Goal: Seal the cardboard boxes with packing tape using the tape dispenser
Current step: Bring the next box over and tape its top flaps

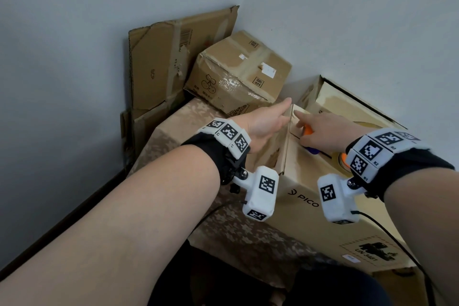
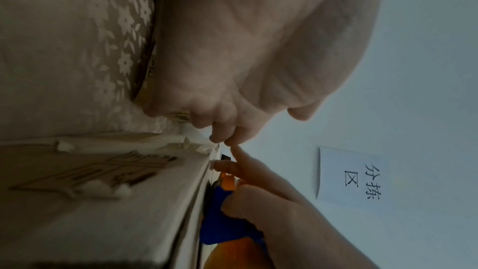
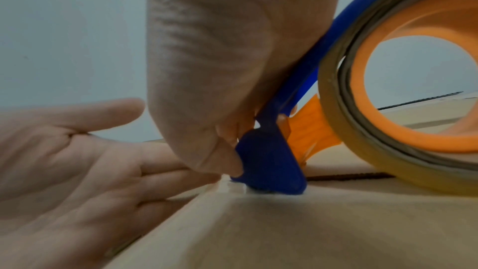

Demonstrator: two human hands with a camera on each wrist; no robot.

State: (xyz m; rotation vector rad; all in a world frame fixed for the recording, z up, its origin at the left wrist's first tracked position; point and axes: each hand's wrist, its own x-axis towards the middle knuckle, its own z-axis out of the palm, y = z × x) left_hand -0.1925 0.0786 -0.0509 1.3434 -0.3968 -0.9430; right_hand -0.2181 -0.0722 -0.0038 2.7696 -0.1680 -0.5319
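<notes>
A large tan cardboard box (image 1: 310, 181) printed "PICO" fills the right of the head view. My left hand (image 1: 270, 117) lies flat with straight fingers against the box's left side, up at the far top corner. My right hand (image 1: 325, 131) grips a blue and orange tape dispenser (image 1: 308, 129) on the box top, index finger stretched toward that corner. In the right wrist view the dispenser's blue nose (image 3: 269, 163) presses on the box top (image 3: 284, 232) at its edge, the tape roll (image 3: 333, 109) behind it, my left palm (image 3: 64, 171) beside it. The left wrist view shows the dispenser (image 2: 222, 222) in my right hand (image 2: 271, 212).
A smaller taped box (image 1: 238, 72) sits behind on a floral cloth (image 1: 173, 131). Flattened cardboard (image 1: 161, 62) leans on the wall at the back left. A paper sign (image 2: 351, 175) hangs on the wall. A black cable (image 1: 397, 236) trails over the big box.
</notes>
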